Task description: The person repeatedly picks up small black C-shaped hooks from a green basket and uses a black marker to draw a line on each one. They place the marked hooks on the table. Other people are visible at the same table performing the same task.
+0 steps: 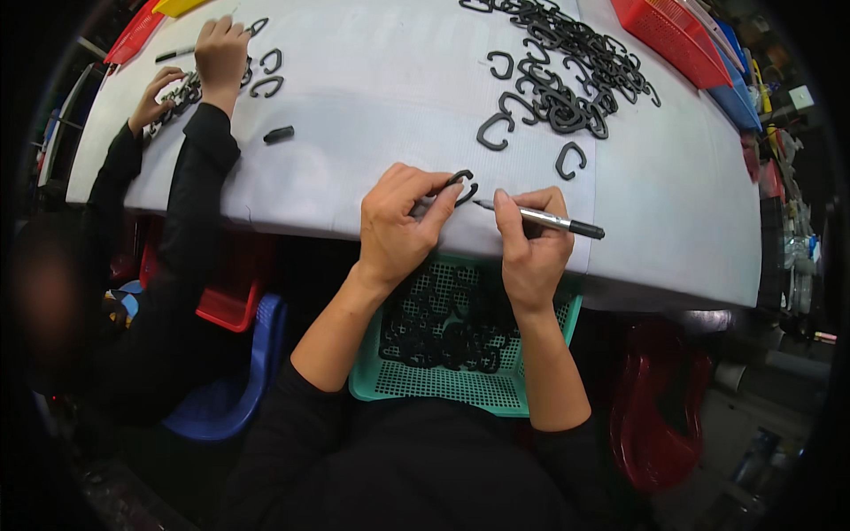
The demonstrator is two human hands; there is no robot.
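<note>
Between thumb and fingers, my left hand (398, 217) pinches a black C-shaped ring (469, 190), its gap turned to the right. A silver marker pen (547, 218) with a black end is gripped in my right hand (534, 243). The pen's dark tip points left and stands just short of the ring. Both hands are over the front edge of the white table (354, 133). Below them, a green mesh basket (443, 382) holds many similar black rings (452, 341); my forearms cover part of its sides.
A large heap of black rings (567, 97) lies at the far right, with a red basket (668, 40) behind it. To the left, a co-worker's hands (221, 57) are among more rings. A black pen cap (279, 134) lies nearby. Blue (235, 398) and red (660, 425) chairs flank me.
</note>
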